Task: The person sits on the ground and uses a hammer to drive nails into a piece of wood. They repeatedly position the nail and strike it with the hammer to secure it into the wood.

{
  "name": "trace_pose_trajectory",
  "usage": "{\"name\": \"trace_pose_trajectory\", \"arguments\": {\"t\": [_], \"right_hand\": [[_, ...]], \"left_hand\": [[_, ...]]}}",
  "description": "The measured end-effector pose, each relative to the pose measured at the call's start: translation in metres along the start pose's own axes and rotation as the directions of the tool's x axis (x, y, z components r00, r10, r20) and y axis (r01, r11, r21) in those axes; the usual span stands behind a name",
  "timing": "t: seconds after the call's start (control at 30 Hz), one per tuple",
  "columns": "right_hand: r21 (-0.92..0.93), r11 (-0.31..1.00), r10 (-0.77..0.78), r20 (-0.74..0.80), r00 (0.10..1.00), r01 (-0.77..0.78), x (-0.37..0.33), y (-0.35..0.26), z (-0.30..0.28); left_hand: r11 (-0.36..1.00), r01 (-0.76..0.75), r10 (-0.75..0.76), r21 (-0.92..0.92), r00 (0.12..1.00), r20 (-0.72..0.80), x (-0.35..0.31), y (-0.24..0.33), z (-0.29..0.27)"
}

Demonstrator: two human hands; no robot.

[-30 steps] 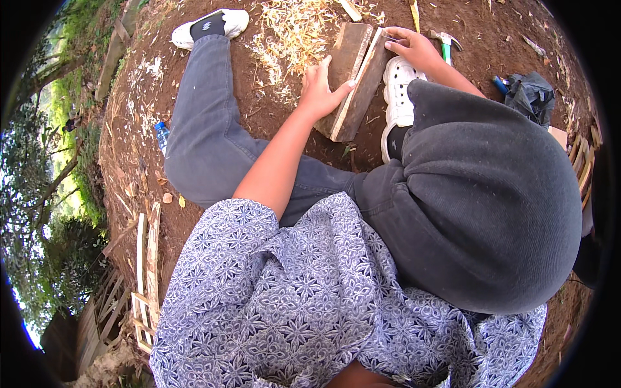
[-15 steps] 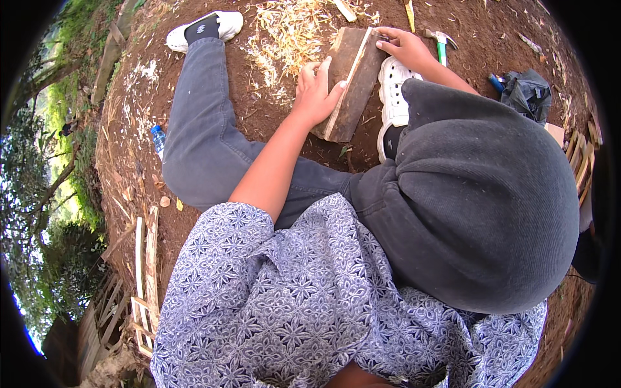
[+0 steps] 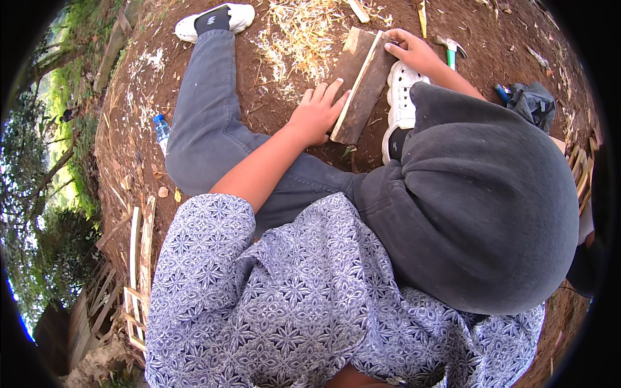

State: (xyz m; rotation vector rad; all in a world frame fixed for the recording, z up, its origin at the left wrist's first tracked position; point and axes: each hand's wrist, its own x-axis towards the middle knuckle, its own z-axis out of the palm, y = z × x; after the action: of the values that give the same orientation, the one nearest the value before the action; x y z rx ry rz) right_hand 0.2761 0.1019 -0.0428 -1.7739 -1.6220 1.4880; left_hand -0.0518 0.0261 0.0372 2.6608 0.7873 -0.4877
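L hand (image 3: 317, 115), fingers loosely spread, has slid to near end of pale narrow wood strip (image 3: 363, 72) on dark-brown rough wood block (image 3: 367, 97) by R shoe; R hand (image 3: 417, 53) at far end, grip unclear; prob. steadying both ends. Black plastic bag (image 3: 533, 107), clear blue-topped plastic bottle (image 3: 162, 129): contents can't tell.

Single head-worn fisheye view, looking down, shirt (image 3: 297, 291) near, ground (image 3: 488, 64) farther

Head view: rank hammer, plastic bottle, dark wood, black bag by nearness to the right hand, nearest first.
From the right hand:
1. Dark wood: right at its fingertips.
2. Hammer: on the ground, just to the right.
3. Black bag: farther right.
4. Plastic bottle: far left, beyond the left leg.
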Motion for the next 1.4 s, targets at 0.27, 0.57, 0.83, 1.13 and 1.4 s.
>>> {"name": "trace_pose_trajectory", "arguments": {"t": [0.27,0.57,0.83,1.13,1.4], "right_hand": [[0.062,0.997,0.037,0.022,0.999,-0.038,-0.001,0.007,-0.005],[0.139,0.99,-0.019,0.011,1.0,0.018,0.003,0.019,-0.006],[0.071,0.997,0.005,0.07,0.998,-0.01,0.003,0.005,-0.009],[-0.025,0.999,-0.023,0.057,0.998,0.025,0.005,0.004,-0.008],[-0.014,0.999,-0.047,0.064,0.997,0.048,0.001,0.003,-0.006]], "left_hand": [[0.999,-0.004,0.007,-0.049,0.998,0.065,0.018,0.007,0.0],[0.943,0.0,-0.014,-0.332,0.999,-0.04,0.003,0.003,0.009],[0.898,-0.02,-0.017,-0.44,0.997,-0.08,-0.001,-0.002,0.018],[0.897,-0.099,0.058,-0.43,0.992,-0.108,-0.007,-0.009,0.02],[0.927,-0.078,0.059,-0.366,0.996,-0.063,-0.007,-0.008,0.025]]}}
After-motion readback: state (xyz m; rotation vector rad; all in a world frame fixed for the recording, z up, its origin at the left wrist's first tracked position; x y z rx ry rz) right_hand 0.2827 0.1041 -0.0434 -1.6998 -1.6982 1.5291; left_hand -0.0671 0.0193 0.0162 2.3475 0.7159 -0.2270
